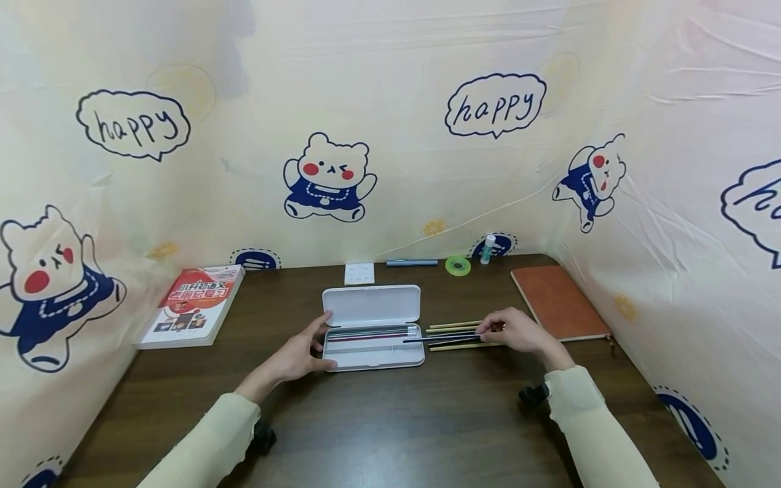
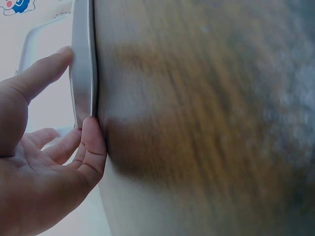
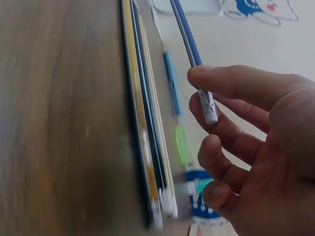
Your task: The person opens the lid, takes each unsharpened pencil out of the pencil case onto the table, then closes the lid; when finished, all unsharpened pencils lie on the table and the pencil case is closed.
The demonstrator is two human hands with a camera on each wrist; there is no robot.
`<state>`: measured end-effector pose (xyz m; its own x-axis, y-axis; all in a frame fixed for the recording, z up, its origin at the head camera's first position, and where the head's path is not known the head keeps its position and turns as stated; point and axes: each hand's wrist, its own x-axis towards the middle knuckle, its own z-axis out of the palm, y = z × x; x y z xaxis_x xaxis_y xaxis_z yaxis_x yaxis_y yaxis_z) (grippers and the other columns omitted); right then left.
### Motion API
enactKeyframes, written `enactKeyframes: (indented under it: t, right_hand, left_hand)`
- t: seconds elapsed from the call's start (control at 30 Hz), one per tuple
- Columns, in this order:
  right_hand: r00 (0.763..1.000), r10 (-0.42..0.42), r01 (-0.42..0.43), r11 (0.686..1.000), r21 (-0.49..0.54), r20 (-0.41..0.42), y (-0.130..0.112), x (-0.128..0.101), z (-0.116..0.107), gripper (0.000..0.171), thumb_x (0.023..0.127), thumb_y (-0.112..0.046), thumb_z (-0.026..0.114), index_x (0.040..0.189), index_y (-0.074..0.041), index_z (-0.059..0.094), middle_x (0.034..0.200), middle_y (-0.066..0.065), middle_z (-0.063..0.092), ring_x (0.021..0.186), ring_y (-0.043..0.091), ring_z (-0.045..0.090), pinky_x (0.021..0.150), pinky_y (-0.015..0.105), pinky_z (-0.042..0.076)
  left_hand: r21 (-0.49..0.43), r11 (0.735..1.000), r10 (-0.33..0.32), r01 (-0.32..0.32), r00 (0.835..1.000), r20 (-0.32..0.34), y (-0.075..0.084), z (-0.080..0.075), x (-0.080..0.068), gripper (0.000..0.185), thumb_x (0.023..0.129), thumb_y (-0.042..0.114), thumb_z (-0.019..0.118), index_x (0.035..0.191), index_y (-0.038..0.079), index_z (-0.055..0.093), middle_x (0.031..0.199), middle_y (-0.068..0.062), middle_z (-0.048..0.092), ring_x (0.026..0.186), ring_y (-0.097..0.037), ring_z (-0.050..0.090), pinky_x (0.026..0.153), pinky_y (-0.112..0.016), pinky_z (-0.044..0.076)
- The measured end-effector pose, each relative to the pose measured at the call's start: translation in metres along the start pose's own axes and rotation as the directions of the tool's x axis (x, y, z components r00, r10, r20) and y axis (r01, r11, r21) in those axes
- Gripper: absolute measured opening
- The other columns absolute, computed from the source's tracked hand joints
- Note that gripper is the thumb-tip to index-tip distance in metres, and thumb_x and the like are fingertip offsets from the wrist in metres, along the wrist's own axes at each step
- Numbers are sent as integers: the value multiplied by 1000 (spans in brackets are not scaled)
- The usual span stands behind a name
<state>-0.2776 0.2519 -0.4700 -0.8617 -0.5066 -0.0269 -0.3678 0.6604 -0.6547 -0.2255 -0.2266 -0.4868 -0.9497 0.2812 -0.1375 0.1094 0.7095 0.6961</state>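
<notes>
A white pencil case (image 1: 372, 366) lies with its lid tipped back, several dark and reddish pencils (image 1: 366, 336) along its rear compartment. My left hand (image 1: 297, 354) grips the case's left end, thumb on the front wall, the other fingers around the end and by the hinge. In the right wrist view, a dark blue pencil (image 3: 187, 34) is pinched between thumb and fingers of my right hand (image 1: 512, 330), near its white eraser. Its far end is over the case's right part. Below that hand, yellow and dark pencils (image 3: 142, 128) lie on the table, erasers pointing right.
A book (image 1: 195, 308) lies at the left, a brown notebook (image 1: 558, 301) at the right. Along the back are a white paper pad (image 1: 359, 273), a blue pen-like stick (image 1: 411, 262), a green tape roll (image 1: 457, 266) and a glue stick (image 1: 487, 249). Printed cloth surrounds the table.
</notes>
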Motion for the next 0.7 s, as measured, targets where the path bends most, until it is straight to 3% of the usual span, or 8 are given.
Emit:
enactKeyframes:
  t: [0.33,0.7]
  right_hand:
    - [999,42,-42,999,8,4,26,-25,-11,6,90,-18,73,95,-16,77,94,-1,74,79,10,59,70,26,48]
    - [997,75,-75,997,-23,8,33,-31,-8,4,89,-15,74,91,-16,77,90,-3,74,75,8,57,69,25,47]
  left_hand:
    - [-6,1000,7,-7,1000,4,-2,1,0,105,81,25,84,160,17,16,148,-21,47,107,-24,57,94,-44,48]
    - [8,1000,16,-16,1000,4,0,0,1,104,82,25,83,160,16,15,149,-23,47,107,-25,58,93,-43,49]
